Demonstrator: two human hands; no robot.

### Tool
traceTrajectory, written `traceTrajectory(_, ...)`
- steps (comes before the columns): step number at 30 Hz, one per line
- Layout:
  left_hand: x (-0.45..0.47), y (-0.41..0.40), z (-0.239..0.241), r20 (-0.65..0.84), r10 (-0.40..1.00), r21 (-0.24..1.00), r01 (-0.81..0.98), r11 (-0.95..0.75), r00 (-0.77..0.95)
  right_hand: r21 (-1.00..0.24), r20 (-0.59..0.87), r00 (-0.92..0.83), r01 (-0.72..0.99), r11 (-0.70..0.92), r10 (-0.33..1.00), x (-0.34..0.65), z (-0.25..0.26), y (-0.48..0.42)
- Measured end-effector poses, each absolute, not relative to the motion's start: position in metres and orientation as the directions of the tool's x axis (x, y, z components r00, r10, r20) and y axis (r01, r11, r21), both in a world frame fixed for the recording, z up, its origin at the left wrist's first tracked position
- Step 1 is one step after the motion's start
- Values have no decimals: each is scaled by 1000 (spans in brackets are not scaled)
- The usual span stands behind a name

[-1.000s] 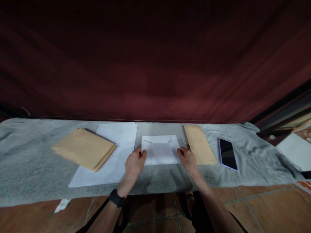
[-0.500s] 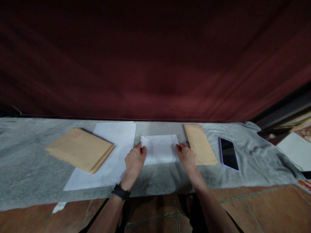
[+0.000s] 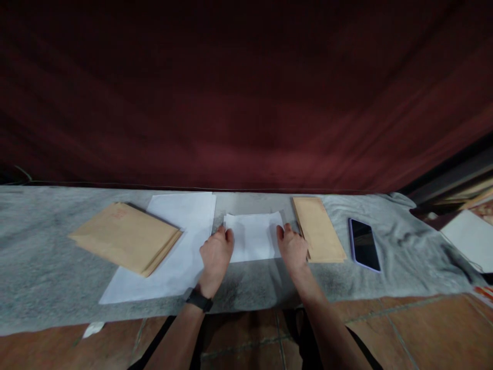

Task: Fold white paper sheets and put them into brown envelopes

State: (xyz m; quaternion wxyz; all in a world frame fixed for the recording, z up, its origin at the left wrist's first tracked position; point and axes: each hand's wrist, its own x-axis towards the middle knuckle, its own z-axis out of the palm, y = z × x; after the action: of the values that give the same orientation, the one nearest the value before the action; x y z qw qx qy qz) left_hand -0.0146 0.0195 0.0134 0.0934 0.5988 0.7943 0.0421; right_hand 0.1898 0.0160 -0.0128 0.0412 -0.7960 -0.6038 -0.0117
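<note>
A folded sheet of white paper point(image 3: 254, 237) lies between my hands on the grey cloth. My left hand point(image 3: 217, 250) pinches its left edge between thumb and curled fingers. At the opposite edge, my right hand point(image 3: 292, 247) grips the paper the same way. Just right of that hand is a small stack of narrow brown envelopes point(image 3: 320, 228). Left of my left hand, flat white sheets point(image 3: 185, 257) lie partly under a pile of larger brown envelopes point(image 3: 127, 236).
A phone point(image 3: 364, 244) with a purple edge rests on the grey cloth point(image 3: 34, 246) at the right. Dark red fabric point(image 3: 246, 128) hangs along the back. A white board-like thing point(image 3: 470, 239) stands at the far right, and tiled floor point(image 3: 385, 329) shows in front.
Both hands stay at the paper's sides and shift only slightly. The paper's far edge looks a little different, its right corner slightly higher. Envelopes and phone have not been moved.
</note>
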Motion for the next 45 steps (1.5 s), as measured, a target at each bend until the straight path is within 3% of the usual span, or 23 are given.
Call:
traceTrajectory(12,-12,17,8,-51,972,130,964,233,-229,-168,205,238,964,-206,949,191,-16,16)
traceTrajectory(15,-12,17,8,-50,975,128,966,223,-218,-215,269,131,974,-73,954,187,-14,16)
traceTrajectory(18,-11,17,8,-39,978,123,970,211,-207,-288,321,-61,944,159,945,179,-19,14)
traceTrajectory(22,-11,17,6,-26,978,106,972,210,-209,-261,301,-256,904,338,918,165,-35,7)
traceTrajectory(28,-10,17,3,22,979,102,974,201,-205,-175,262,-273,930,324,926,160,-46,0)
traceTrajectory(45,-7,13,10,102,981,29,987,161,-163,-142,221,-278,939,313,935,159,-46,1)
